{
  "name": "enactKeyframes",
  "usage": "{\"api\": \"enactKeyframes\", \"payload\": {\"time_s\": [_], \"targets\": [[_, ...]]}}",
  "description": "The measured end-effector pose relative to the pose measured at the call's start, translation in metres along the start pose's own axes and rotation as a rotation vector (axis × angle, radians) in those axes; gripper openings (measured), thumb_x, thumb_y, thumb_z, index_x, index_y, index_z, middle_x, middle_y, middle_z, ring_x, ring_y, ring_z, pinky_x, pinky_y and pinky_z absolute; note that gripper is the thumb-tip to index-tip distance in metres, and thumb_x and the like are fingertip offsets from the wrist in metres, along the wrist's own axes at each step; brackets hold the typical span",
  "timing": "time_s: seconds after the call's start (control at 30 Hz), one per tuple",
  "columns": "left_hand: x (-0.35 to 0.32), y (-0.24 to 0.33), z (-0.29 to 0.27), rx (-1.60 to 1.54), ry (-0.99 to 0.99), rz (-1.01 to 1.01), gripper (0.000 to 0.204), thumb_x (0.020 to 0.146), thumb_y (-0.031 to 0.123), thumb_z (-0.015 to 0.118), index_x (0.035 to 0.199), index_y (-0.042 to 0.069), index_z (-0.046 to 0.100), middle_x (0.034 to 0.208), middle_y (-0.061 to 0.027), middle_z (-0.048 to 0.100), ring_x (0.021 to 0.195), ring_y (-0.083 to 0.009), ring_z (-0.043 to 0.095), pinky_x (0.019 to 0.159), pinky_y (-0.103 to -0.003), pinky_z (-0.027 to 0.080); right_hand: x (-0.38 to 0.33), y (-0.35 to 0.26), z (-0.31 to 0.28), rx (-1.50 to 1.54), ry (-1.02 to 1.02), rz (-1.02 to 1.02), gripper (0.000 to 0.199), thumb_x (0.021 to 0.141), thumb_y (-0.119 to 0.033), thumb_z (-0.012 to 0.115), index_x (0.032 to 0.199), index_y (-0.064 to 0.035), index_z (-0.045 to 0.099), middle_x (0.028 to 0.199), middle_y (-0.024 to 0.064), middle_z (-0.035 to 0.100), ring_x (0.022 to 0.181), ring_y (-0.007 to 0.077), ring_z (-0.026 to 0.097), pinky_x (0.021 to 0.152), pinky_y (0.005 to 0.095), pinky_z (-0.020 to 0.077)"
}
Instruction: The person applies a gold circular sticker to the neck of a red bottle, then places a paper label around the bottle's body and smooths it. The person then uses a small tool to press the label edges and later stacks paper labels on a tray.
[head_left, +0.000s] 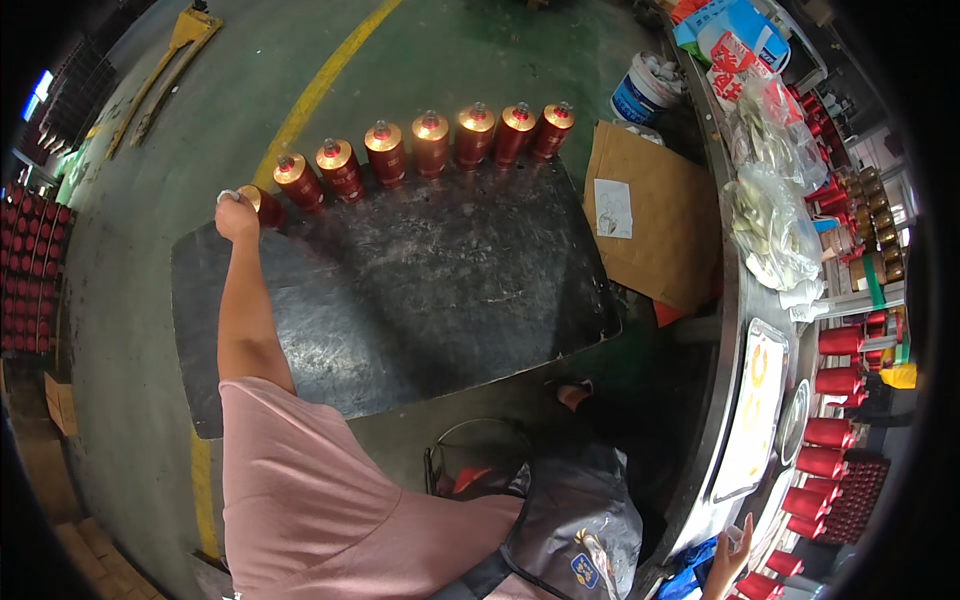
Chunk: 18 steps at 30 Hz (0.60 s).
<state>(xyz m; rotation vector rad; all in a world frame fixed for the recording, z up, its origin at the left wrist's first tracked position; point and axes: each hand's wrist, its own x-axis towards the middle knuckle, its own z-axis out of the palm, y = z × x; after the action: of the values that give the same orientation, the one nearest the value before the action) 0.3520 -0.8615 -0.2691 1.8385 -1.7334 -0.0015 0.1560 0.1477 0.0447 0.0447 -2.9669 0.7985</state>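
My left hand (238,218) reaches far out to the table's far left corner, its fingers closed on a small whitish clear cap (229,196) beside the gold top of a red bottle (268,208). The hand partly hides that bottle. Several matching red bottles (385,153) with gold shoulders and clear caps stand upright in a curved row along the far edge of the black table (400,290). At the lower right, my right hand (729,565) is beside the workbench, its fingers closed around a small translucent piece (735,538) whose shape is unclear.
A cardboard box (655,225) and a white-blue bucket (646,90) stand right of the table. The workbench holds plastic bags (770,225), a bright tray (752,410) and red bottles (830,433). A yellow pallet jack (185,40) stands far left; red stacks (30,270) line the left side.
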Motion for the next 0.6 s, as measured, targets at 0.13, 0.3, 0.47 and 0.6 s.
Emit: {"api": "enactKeyframes", "payload": {"time_s": [0.13, 0.3, 0.47, 0.6], "targets": [[0.013, -0.014, 0.027, 0.057, -0.065, -0.023, 0.025, 0.091, 0.028, 0.064, 0.101, 0.005, 0.068, 0.101, -0.0201, 0.071, 0.092, -0.0395, 0.069, 0.078, -0.05, 0.055, 0.009, 0.01, -0.004, -0.083, 0.001, 0.01, 0.067, 0.084, 0.001, 0.063, 0.148, -0.0075, 0.048, 0.094, 0.0045, 0.061, 0.084, 0.0119, 0.055, 0.074, 0.0277, 0.0482], [0.042, -0.027, 0.061, 0.068, -0.13, 0.086, 0.027, 0.093, 0.027, 0.063, 0.106, 0.003, 0.067, 0.102, -0.021, 0.072, 0.096, -0.0398, 0.07, 0.08, -0.05, 0.056, 0.003, -0.005, 0.001, -0.253, 0.059, 0.002, 0.07, 0.076, 0.003, 0.065, 0.144, -0.0084, 0.053, 0.096, 0.0085, 0.066, 0.09, 0.0186, 0.063, 0.085, 0.035, 0.0515], [0.064, -0.033, 0.086, 0.168, -0.273, 0.276, 0.034, 0.09, 0.028, 0.062, 0.11, 0.001, 0.065, 0.106, -0.0227, 0.069, 0.095, -0.0401, 0.069, 0.08, -0.05, 0.057, -0.019, -0.013, 0.006, -0.243, 0.076, 0.033, 0.066, 0.078, 0.002, 0.069, 0.141, -0.0078, 0.055, 0.136, 0.011, 0.06, 0.114, 0.022, 0.059, 0.102, 0.0372, 0.0456], [-0.005, 0.045, 0.066, -0.06, -0.051, 0.42, 0.033, 0.092, 0.031, 0.063, 0.103, 0.0, 0.068, 0.097, -0.0205, 0.071, 0.086, -0.0361, 0.07, 0.073, -0.046, 0.056, -0.038, -0.009, 0.016, -0.179, 0.247, 0.064, 0.067, 0.079, 0.001, 0.072, 0.143, -0.0127, 0.056, 0.111, 0.0031, 0.064, 0.09, 0.008, 0.057, 0.073, 0.0234, 0.0481]]}}
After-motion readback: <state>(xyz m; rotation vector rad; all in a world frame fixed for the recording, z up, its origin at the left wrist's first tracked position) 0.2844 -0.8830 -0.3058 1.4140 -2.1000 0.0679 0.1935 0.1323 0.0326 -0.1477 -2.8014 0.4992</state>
